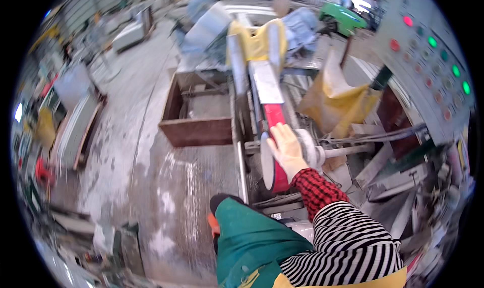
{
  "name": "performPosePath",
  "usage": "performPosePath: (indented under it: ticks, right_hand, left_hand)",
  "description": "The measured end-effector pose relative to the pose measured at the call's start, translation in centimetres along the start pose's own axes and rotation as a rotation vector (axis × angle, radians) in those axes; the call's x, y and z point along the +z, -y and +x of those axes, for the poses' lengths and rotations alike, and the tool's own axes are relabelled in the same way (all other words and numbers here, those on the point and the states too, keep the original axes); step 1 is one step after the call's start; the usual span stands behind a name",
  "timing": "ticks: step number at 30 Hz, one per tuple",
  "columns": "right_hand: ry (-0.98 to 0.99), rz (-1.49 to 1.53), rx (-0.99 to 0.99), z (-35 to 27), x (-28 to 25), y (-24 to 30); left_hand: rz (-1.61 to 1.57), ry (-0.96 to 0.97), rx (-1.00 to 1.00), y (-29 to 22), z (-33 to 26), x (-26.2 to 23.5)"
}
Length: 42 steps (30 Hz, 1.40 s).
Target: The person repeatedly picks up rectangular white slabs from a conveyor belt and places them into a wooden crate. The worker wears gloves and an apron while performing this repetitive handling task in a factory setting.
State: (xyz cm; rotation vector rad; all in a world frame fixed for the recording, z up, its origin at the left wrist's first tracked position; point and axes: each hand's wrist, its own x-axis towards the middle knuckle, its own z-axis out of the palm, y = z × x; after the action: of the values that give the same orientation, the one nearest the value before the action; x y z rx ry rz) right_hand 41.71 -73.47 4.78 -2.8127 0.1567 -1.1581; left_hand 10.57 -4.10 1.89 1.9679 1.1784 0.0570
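One hand (286, 148) shows, in a pale glove, reaching out from a red checked cuff under a black-and-white striped sleeve (353, 235). By the way the arm enters from the lower right it is the right hand. It lies flat with fingers together on top of a red slab (275, 117) that stands on its edge on the machine; whether the fingers curl round the edge I cannot tell. The left hand is out of sight. Just right of the hand sits one round grey wheel (308, 146) on a metal shaft. Left of the machine lies one open brown box (196, 131) on the wet grey floor (146, 177). Far right hangs one grey control panel (428, 61) with red and green lights. One yellow sack (338, 104) leans between panel and slab.
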Motion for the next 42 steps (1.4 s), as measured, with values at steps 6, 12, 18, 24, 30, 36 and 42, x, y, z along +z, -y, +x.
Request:
performPosePath:
  ticks: [6, 12, 18, 24, 30, 36, 42]
  right_hand:
    - [0.06, 0.077, 0.108, -1.8, -2.5, -0.2]
    - [-0.057, 0.03, 0.091, -2.6, -3.2, 0.5]
    - [-0.079, 0.089, 0.086, -2.4, -4.5, 1.1]
    - [-0.081, 0.097, 0.099, -2.9, -5.4, 1.3]
    - [-0.067, 0.16, 0.141, -2.7, -5.2, 0.8]
    - [-0.132, 0.156, 0.206, 1.2, -3.7, -0.3]
    - [-0.102, -0.012, 0.081, 5.8, 1.0, -3.2]
  left_hand:
    - [0.255, -0.062, 0.213, -3.3, 2.1, 2.3]
    - [0.358, -0.114, 0.39, -5.2, 4.3, 3.0]
    - [0.422, -0.079, 0.596, -5.0, 8.6, 4.3]
    - [1.298, -0.129, 0.916, -7.4, 4.4, 6.2]
    - [1.266, -0.2, 0.879, -8.2, 3.1, 6.5]
    - [1.341, -0.235, 0.857, -8.5, 2.2, 6.3]
    - [1.417, -0.184, 0.816, -9.5, 1.9, 6.8]
